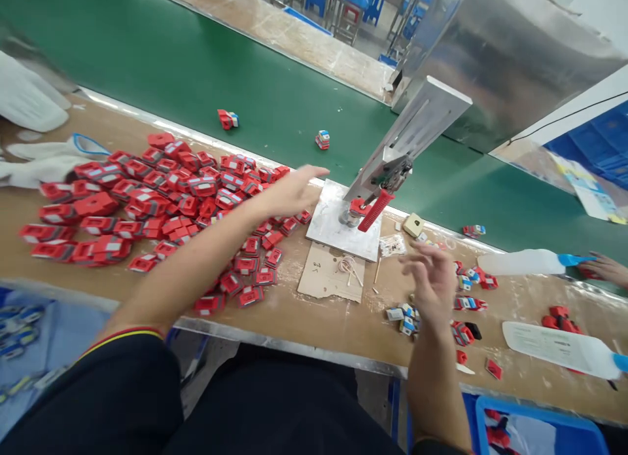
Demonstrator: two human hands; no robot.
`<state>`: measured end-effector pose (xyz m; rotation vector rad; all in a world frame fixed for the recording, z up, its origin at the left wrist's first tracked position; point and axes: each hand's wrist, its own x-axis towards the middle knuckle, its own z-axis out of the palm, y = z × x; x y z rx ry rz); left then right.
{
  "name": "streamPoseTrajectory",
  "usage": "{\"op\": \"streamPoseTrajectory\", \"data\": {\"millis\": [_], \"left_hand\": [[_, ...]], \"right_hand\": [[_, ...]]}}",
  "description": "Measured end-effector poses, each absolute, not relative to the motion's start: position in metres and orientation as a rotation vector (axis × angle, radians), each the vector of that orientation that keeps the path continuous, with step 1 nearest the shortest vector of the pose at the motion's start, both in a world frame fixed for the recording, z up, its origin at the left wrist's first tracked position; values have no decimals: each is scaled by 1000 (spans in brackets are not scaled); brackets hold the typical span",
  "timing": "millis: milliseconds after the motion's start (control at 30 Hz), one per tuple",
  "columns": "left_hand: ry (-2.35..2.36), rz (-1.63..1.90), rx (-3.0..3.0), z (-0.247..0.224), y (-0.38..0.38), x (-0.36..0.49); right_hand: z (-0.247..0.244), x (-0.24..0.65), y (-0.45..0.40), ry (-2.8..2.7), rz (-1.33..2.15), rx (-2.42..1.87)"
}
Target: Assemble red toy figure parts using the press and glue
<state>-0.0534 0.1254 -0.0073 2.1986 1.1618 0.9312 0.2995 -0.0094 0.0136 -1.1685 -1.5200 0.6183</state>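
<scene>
While red pieces point(201, 185) crowd the bench point(289, 321), a clamp point(390, 177) stands alongside

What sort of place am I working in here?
Probably a factory assembly line: what looks like a green conveyor belt runs along the workbench, a red-handled clamp stands there, and many similar red pieces lie piled beside it.
</scene>
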Motion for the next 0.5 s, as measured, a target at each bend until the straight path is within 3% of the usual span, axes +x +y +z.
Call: {"op": "streamPoseTrajectory", "data": {"millis": [133,233,500], "left_hand": [[1388,489,2486,14,98,-141],[1382,227,2582,9,82,-153],[1345,224,2732,-10,87,-125]], "right_hand": [[0,341,-53,-1600,437,-1337],[-11,336,-64,-1907,430,-1374],[-30,293,-51,-2364,239,-1330]]}}
